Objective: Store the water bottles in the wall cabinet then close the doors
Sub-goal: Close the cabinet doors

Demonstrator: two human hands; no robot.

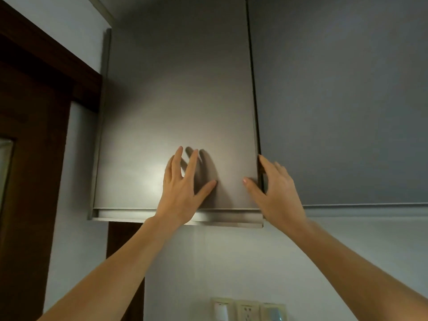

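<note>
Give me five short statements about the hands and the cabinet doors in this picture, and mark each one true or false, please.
1. The left hand lies with spread fingers on the left cabinet door. True.
2. The right hand holds a water bottle. False: no bottle is in view; its fingers curl round the left door's right edge, thumb on the door front.
3. A dark gap shows between the left door and the right cabinet door. True.
4. Both doors stand wide open. False: the inside of the cabinet cannot be seen.
5. Wall sockets sit below the cabinet. True.
</note>
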